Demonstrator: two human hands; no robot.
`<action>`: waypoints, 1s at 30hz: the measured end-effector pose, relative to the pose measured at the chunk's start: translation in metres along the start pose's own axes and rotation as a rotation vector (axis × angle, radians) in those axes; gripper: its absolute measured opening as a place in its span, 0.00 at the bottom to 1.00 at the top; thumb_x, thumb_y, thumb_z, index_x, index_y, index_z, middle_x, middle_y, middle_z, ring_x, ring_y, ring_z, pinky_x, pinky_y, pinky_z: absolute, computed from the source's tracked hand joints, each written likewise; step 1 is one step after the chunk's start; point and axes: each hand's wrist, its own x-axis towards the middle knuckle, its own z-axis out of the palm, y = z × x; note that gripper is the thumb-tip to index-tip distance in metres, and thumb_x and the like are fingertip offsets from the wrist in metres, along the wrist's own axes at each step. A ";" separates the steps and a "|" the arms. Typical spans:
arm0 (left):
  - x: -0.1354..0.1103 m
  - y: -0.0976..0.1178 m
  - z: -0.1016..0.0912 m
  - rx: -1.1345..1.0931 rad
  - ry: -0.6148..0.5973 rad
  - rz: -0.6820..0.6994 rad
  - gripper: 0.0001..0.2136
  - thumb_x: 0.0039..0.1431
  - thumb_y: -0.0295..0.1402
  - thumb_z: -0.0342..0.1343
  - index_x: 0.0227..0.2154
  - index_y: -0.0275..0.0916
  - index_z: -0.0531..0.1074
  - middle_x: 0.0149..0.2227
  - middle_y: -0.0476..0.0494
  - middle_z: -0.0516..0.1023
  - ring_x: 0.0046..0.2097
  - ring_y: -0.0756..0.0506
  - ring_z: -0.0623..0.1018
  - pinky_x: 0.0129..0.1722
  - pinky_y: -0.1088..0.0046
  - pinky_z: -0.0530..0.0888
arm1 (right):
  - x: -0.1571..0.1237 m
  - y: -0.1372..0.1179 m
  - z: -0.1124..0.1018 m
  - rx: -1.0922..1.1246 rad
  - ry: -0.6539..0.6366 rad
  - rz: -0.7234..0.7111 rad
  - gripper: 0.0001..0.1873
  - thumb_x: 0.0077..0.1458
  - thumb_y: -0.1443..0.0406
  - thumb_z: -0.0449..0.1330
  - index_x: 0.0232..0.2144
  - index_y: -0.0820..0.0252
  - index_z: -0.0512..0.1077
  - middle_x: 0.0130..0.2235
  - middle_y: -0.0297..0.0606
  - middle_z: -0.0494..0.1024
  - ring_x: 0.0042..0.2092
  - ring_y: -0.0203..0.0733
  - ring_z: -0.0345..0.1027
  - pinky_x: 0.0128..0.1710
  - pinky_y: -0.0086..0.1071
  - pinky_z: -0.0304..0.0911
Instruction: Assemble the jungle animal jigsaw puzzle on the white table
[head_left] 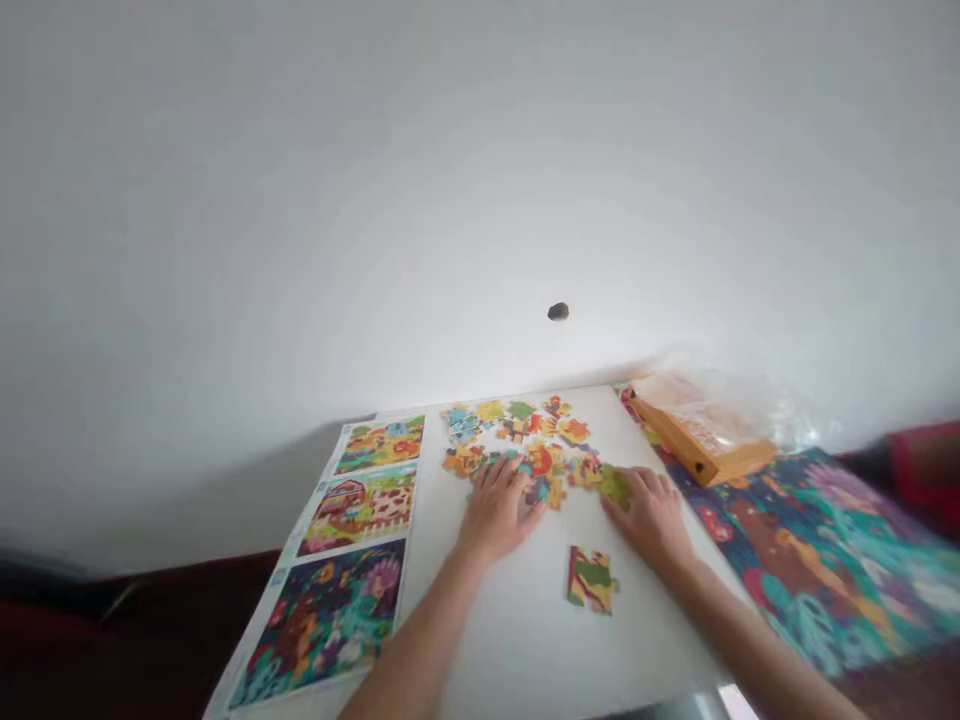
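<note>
My left hand (pixel 497 508) lies flat on the white board (pixel 517 640), fingers spread over the near edge of a heap of loose colourful puzzle pieces (pixel 525 440). My right hand (pixel 651 515) rests palm down just right of it, fingertips touching a green piece (pixel 613 486) at the heap's edge. Between my forearms lies a small joined cluster of pieces (pixel 591 579), apart from both hands. Neither hand grips anything that I can see.
Three picture cards lie in a column on the left: (pixel 381 443), (pixel 358 509), (pixel 324 621). An orange puzzle box (pixel 701 430) under clear plastic wrap sits at the back right. A finished colourful puzzle (pixel 817 565) covers the right side. A white wall rises behind.
</note>
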 end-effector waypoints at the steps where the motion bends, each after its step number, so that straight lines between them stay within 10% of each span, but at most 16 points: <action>1: 0.000 -0.001 0.000 -0.004 0.015 0.007 0.09 0.58 0.38 0.58 0.41 0.44 0.73 0.62 0.43 0.68 0.66 0.35 0.62 0.65 0.47 0.57 | 0.003 0.001 -0.001 -0.021 -0.007 0.028 0.28 0.59 0.50 0.56 0.57 0.58 0.68 0.53 0.50 0.72 0.53 0.56 0.64 0.52 0.47 0.58; 6: 0.001 -0.006 -0.003 -0.056 0.071 0.023 0.03 0.58 0.34 0.59 0.33 0.43 0.72 0.57 0.45 0.73 0.61 0.38 0.68 0.62 0.53 0.63 | 0.035 0.008 -0.009 -0.046 -0.179 0.176 0.38 0.48 0.47 0.64 0.55 0.63 0.68 0.48 0.53 0.75 0.51 0.61 0.68 0.44 0.44 0.61; 9: 0.002 -0.007 -0.008 -0.088 0.067 0.016 0.02 0.57 0.30 0.58 0.29 0.42 0.71 0.54 0.46 0.76 0.56 0.40 0.72 0.57 0.56 0.67 | 0.064 0.013 -0.017 0.055 -0.309 0.170 0.23 0.46 0.54 0.66 0.41 0.63 0.72 0.38 0.47 0.78 0.40 0.51 0.72 0.36 0.35 0.60; 15: 0.002 -0.007 -0.016 -0.054 0.005 0.007 0.15 0.56 0.32 0.59 0.48 0.47 0.74 0.55 0.42 0.73 0.57 0.38 0.70 0.59 0.51 0.63 | 0.085 0.004 -0.011 0.116 0.115 0.217 0.12 0.56 0.56 0.59 0.34 0.59 0.71 0.33 0.42 0.77 0.35 0.47 0.70 0.32 0.33 0.58; 19: -0.001 -0.008 -0.014 -0.009 -0.076 0.054 0.25 0.57 0.36 0.61 0.58 0.56 0.68 0.66 0.42 0.57 0.66 0.32 0.59 0.62 0.44 0.58 | 0.071 -0.017 -0.004 0.427 0.258 -0.095 0.12 0.62 0.58 0.55 0.31 0.59 0.71 0.32 0.41 0.75 0.33 0.42 0.68 0.33 0.33 0.61; 24: -0.002 -0.007 -0.014 0.045 -0.069 -0.052 0.18 0.60 0.32 0.55 0.52 0.55 0.74 0.65 0.42 0.61 0.66 0.32 0.59 0.62 0.39 0.54 | 0.051 -0.045 -0.006 0.663 -0.076 -0.644 0.13 0.57 0.70 0.56 0.42 0.57 0.76 0.39 0.43 0.75 0.40 0.43 0.70 0.40 0.35 0.66; 30: -0.004 -0.012 -0.021 0.073 -0.022 -0.125 0.20 0.56 0.43 0.61 0.51 0.47 0.74 0.62 0.35 0.64 0.65 0.30 0.61 0.62 0.38 0.55 | 0.046 -0.045 -0.015 0.626 -0.330 -0.749 0.35 0.34 0.78 0.53 0.47 0.56 0.77 0.44 0.42 0.72 0.43 0.45 0.69 0.44 0.37 0.66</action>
